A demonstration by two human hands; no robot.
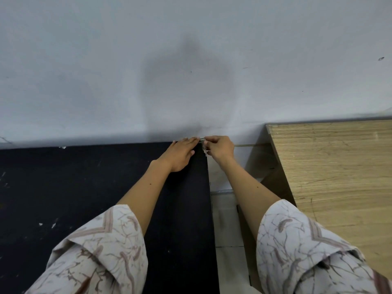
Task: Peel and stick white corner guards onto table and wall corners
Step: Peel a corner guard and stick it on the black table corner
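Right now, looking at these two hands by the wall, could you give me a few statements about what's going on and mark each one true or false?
1. Both hands meet at the far right corner of the black table, next to the wall. True.
2. The left hand lies flat with straight fingers on the black top. True.
3. The right hand lies open and flat on the wooden table. False: its fingers are curled, pinching something small at the black table's corner, likely the corner guard.
4. The wooden table touches the black one. False: a gap showing pale floor separates them.
5. The person wears patterned sleeves. True.
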